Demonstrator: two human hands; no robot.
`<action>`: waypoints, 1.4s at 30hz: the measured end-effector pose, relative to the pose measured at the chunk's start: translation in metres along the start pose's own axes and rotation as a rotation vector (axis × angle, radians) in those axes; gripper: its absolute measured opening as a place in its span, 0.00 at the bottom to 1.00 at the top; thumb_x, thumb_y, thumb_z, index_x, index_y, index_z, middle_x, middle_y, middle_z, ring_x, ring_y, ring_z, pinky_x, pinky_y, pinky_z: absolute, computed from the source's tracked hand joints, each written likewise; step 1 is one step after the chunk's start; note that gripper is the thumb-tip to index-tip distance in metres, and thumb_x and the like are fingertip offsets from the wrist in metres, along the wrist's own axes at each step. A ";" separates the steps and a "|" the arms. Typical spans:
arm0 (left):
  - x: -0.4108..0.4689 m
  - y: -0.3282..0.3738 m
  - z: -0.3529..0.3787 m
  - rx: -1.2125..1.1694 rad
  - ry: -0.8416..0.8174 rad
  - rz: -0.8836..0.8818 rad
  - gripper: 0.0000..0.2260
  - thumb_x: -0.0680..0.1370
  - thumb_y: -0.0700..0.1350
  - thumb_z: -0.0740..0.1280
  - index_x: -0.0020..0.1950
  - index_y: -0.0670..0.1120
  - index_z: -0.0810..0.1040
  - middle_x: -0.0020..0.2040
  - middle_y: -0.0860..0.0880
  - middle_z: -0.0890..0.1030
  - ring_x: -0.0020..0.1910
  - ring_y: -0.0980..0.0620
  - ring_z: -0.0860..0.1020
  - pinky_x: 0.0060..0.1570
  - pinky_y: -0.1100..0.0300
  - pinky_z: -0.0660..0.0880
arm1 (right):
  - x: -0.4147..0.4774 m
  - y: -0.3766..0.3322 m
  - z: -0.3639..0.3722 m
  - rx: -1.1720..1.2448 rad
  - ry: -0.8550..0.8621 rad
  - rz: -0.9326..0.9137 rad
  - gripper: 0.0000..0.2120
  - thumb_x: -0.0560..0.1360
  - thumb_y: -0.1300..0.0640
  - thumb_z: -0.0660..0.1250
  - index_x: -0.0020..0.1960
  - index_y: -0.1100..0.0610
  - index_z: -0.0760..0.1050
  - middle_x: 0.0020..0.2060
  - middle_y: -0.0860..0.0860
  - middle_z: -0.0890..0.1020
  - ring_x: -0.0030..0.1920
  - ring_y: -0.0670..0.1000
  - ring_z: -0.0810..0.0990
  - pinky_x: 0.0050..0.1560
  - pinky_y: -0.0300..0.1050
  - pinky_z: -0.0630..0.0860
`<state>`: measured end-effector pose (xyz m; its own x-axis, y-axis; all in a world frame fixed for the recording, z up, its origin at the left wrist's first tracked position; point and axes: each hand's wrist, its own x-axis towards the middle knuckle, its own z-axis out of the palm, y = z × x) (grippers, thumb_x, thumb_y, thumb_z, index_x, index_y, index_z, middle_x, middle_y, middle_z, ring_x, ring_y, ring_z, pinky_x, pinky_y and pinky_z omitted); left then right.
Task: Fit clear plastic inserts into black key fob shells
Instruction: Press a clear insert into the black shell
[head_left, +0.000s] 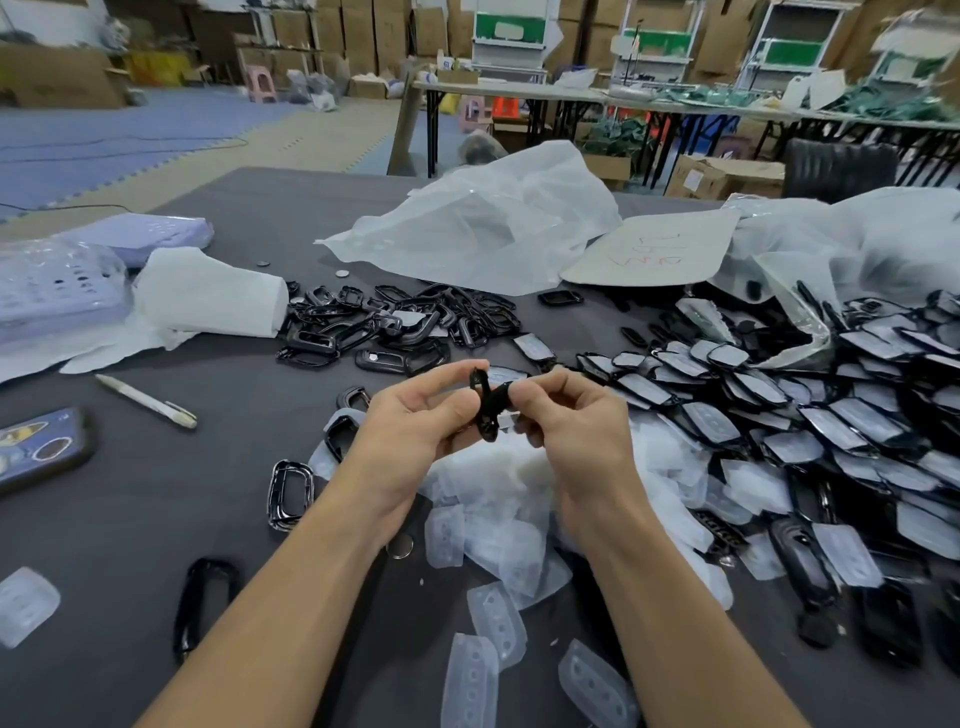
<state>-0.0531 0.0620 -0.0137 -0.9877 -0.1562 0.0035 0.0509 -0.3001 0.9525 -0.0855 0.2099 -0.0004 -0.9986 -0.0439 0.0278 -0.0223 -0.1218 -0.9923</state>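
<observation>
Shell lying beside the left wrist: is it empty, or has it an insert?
Empty. The shell is only a black frame; the grey table shows through its opening.

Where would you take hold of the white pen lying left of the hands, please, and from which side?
Pinch the white pen across its barrel near the middle, coming straight down from above and gripping its two long sides. It lies flat and slantwise on the dark cloth with nothing touching it, so both sides look free.
</observation>
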 end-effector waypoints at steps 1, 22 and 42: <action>0.001 0.000 0.000 0.002 -0.007 0.001 0.13 0.82 0.35 0.67 0.62 0.46 0.84 0.54 0.43 0.88 0.47 0.48 0.86 0.51 0.58 0.83 | 0.000 0.000 0.000 0.002 0.004 -0.005 0.11 0.75 0.66 0.73 0.36 0.57 0.82 0.30 0.52 0.81 0.28 0.45 0.75 0.30 0.34 0.72; 0.002 0.000 -0.001 -0.191 -0.048 -0.159 0.13 0.84 0.37 0.62 0.65 0.43 0.82 0.53 0.40 0.87 0.49 0.46 0.87 0.45 0.56 0.84 | -0.007 0.003 0.000 -0.033 -0.011 -0.096 0.12 0.71 0.71 0.69 0.43 0.56 0.83 0.34 0.55 0.86 0.29 0.49 0.78 0.31 0.36 0.73; -0.003 0.000 0.006 -0.215 -0.011 -0.107 0.16 0.79 0.25 0.61 0.62 0.37 0.79 0.51 0.37 0.81 0.49 0.47 0.86 0.47 0.55 0.84 | -0.012 0.015 0.009 -0.520 0.240 -0.388 0.05 0.70 0.58 0.78 0.37 0.50 0.84 0.31 0.40 0.82 0.38 0.38 0.79 0.39 0.26 0.70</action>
<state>-0.0509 0.0677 -0.0118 -0.9907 -0.1031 -0.0893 -0.0246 -0.5084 0.8608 -0.0734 0.1995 -0.0142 -0.8953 0.1343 0.4246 -0.3401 0.4093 -0.8467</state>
